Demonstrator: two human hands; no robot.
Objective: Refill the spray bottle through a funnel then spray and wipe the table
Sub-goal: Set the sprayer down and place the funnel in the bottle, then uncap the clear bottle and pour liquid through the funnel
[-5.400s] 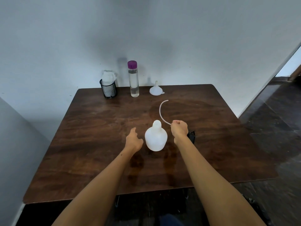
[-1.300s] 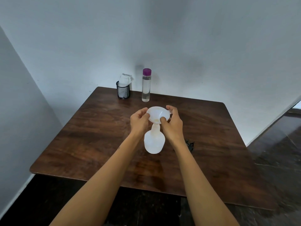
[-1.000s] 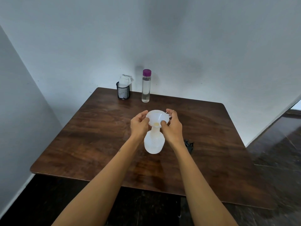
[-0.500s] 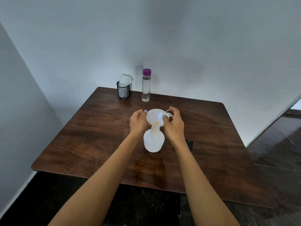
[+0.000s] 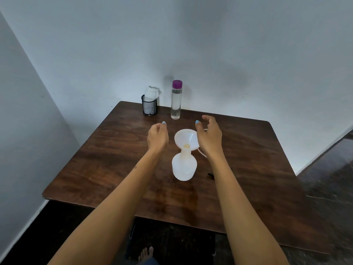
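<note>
From the head camera, the funnel (image 5: 186, 139) sits in the neck of the spray bottle (image 5: 184, 167), which stands upright near the middle of the table (image 5: 248, 159). The left hand (image 5: 157, 137) and right hand (image 5: 210, 137) hover on either side of it, fingers loose, holding nothing. I judge the funnel step done; next comes fetching the water bottle (image 5: 176, 100) at the far edge, uncapping it and pouring slowly.

No readable text or label anywhere, as far as this view shows.
</note>
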